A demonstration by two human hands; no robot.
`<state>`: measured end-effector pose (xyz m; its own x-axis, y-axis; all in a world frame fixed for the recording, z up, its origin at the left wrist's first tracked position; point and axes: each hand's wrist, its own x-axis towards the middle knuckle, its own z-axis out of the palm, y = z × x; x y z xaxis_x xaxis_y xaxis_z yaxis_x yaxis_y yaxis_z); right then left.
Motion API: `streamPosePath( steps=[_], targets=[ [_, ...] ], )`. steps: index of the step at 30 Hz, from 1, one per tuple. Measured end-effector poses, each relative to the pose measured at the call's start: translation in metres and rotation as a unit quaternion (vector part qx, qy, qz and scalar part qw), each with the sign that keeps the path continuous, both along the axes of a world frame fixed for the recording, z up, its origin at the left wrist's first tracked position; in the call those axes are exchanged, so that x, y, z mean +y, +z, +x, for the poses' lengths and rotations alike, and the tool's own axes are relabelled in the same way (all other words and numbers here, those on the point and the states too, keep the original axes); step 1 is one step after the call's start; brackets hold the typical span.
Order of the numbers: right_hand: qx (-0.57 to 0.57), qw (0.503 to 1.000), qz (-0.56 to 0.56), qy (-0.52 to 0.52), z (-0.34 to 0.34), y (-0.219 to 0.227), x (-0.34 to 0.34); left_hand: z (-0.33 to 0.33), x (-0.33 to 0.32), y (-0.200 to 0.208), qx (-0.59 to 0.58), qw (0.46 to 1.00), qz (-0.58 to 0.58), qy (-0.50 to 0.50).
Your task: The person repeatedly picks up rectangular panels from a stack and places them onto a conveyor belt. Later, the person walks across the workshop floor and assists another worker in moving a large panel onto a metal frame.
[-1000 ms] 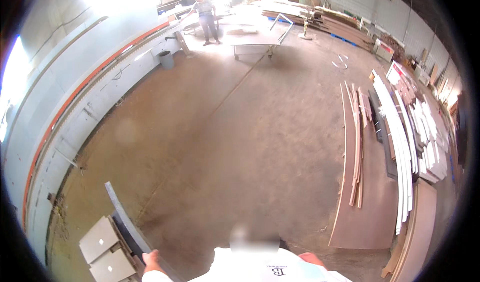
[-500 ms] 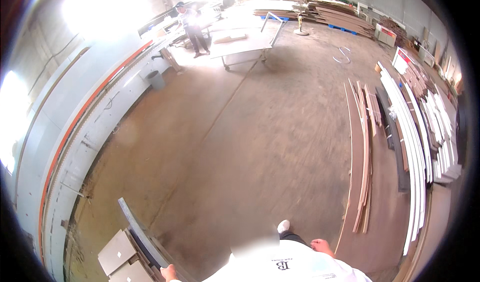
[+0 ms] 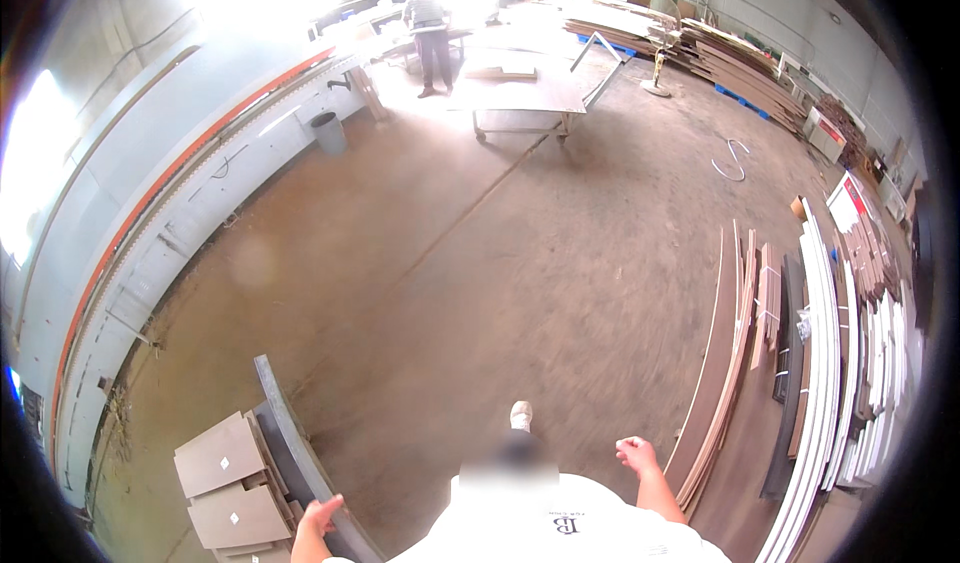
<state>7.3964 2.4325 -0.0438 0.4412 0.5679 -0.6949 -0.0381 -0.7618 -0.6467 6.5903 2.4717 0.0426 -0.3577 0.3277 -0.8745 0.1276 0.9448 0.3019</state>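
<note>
1. The left hand (image 3: 318, 519) rests open, fingers spread, its grip wide, touching the upper edge of a long grey panel (image 3: 300, 453) that stands on edge and tilts up out of the lower left
2. The right hand (image 3: 637, 455) is curled into a loose fist, its grip narrow and holding nothing, hanging free well right of the grey panel
3. Just left of the grey panel, brown board offcuts (image 3: 225, 483) lie stacked flat, two of them with a small white label
4. Between the two hands, right of the grey panel, a white shoe (image 3: 520, 415) steps onto the concrete floor (image 3: 480, 263)
5. Far right of the grey panel, long brown strips (image 3: 725, 363) lie on the floor, with white strips (image 3: 830, 363) beside them further right
6. Left of and beyond the grey panel runs a long grey machine with an orange stripe (image 3: 170, 213); a grey bin (image 3: 328, 133) stands at its base
7. Far beyond the grey panel, a wheeled cart with a flat surface (image 3: 530, 88) stands in bright light, and another person (image 3: 432, 38) stands just left of it
8. Behind the cart, stacks of boards (image 3: 740, 63) lie along the wall
</note>
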Motion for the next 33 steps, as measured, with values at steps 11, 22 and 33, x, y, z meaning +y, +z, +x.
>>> streamPosePath(
  steps=[11,22,33],
  targets=[
    [-0.025,0.989,-0.084,-0.120,0.137,0.032,0.106,0.143,0.295,-0.081,0.139,0.929,0.273,0.205],
    [-0.051,0.996,-0.009,0.068,0.305,-0.103,0.255,0.389,0.427,-0.046,0.166,0.935,0.277,0.147],
    [0.028,0.995,-0.095,0.005,0.624,-0.060,0.530,0.643,0.514,-0.058,0.106,0.956,0.223,0.160]
  ],
)
